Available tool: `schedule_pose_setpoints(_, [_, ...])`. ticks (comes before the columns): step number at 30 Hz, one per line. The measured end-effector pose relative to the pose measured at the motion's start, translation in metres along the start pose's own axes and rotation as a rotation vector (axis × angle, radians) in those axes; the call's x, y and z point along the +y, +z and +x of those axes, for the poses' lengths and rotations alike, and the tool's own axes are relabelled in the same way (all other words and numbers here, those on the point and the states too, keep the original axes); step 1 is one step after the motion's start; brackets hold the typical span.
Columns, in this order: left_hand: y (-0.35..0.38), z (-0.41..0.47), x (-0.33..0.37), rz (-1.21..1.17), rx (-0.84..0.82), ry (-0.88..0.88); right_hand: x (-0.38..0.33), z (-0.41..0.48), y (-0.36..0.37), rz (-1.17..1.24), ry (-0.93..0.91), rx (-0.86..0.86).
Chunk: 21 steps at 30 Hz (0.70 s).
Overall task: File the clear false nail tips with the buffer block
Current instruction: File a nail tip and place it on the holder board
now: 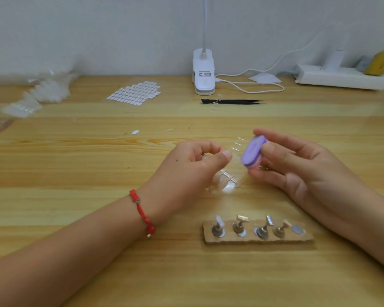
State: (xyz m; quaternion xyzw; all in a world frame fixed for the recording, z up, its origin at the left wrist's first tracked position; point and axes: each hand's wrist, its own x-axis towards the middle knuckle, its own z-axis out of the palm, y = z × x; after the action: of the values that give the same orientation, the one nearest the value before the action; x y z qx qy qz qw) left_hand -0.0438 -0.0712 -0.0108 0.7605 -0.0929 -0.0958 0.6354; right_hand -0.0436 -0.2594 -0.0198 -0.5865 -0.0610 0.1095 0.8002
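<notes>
Buffer block (253, 151) beside nail stand (257, 234)

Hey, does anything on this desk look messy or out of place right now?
Yes, a few things. Loose clear nail tips lie scattered on the wooden desk beyond the hands, and one white sticker sits apart from its sheet. On the cardboard stand, the holders tilt unevenly.

Two hands, left (193, 165) and right (297, 165). One buffer block (253, 151). Four stands (239, 227) on one cardboard strip (257, 240). One lamp (204, 72), one pair of tweezers (233, 101), one sticker sheet (134, 93), one bracelet (142, 212).
</notes>
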Motion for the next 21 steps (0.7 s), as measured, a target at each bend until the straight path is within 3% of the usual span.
schedule_pose_setpoints(6, [-0.0001, 0.0014, -0.0015, 0.011, 0.017, 0.008, 0.0016, -0.0012, 0.0029, -0.075, -0.007, -0.052])
schedule_pose_setpoints(10, [0.0002, 0.001, -0.0018, 0.027, 0.006, 0.019, -0.0005, 0.0008, -0.0016, 0.01, 0.005, 0.0])
schedule_pose_setpoints(13, [-0.0006, 0.0017, -0.0025, -0.005, 0.028, 0.022, 0.0022, -0.0015, 0.0043, -0.129, -0.01, -0.062])
schedule_pose_setpoints(18, [0.0001, 0.0016, -0.0042, 0.011, 0.024, 0.036, 0.0004, -0.0002, -0.0012, 0.002, -0.017, 0.025])
schedule_pose_setpoints(21, [-0.0002, 0.0018, -0.0054, -0.002, 0.045, 0.046, 0.0026, -0.003, 0.0041, -0.169, -0.029, -0.043])
